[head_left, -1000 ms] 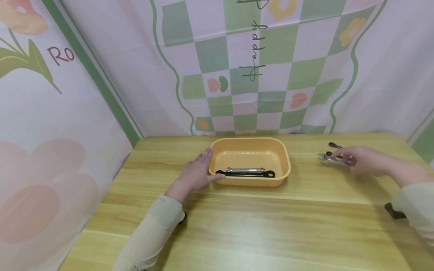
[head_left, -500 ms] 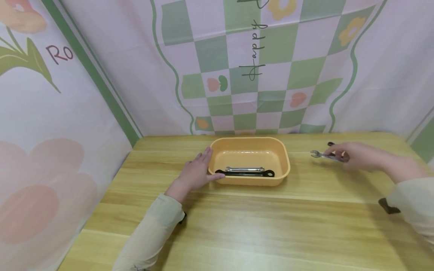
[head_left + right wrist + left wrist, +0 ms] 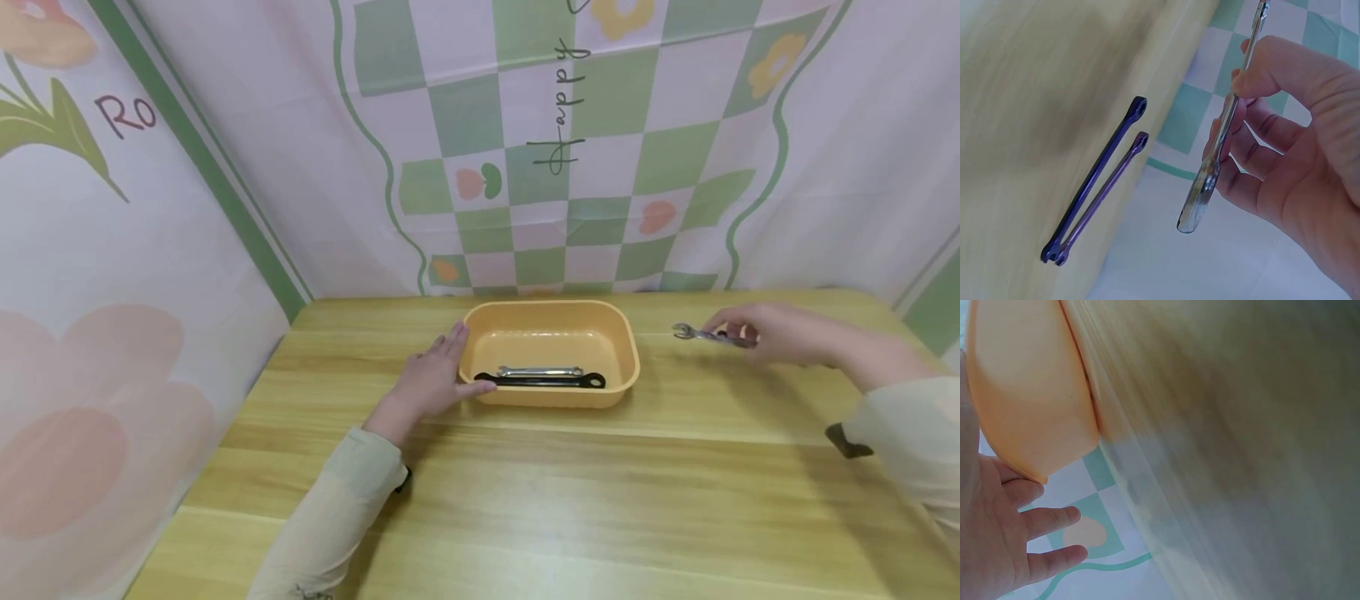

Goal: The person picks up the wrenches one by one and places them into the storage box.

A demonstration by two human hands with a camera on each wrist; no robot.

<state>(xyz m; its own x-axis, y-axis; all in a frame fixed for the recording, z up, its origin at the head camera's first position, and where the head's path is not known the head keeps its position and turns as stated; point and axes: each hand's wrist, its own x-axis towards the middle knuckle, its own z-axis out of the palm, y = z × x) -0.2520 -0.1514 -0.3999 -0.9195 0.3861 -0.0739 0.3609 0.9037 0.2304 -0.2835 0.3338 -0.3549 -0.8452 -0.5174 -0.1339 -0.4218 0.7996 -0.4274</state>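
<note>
Right fingers (image 3: 1270, 125) pinching silver wrench (image 3: 1225, 122), long axis sideways, forked end (image 3: 687, 333) toward orange tray (image 3: 555, 399)

place: screened off, room type unclear | printed drapes (image 3: 611, 183) | wood-grain table (image 3: 555, 492)

The word "Happy" (image 3: 557, 108) runs sideways in dark, looping script up the green-and-white checked cloth (image 3: 611, 96) behind the worktop (image 3: 570, 500), its capital H lowest. Above it, a stroke of a further character (image 3: 578, 5) is cut off by the top edge of the head view. At left, the letters "Ro" (image 3: 126, 115) stand in dark handwriting style on a pale panel (image 3: 82, 242), beside a printed flower's green leaves (image 3: 56, 121).
</note>
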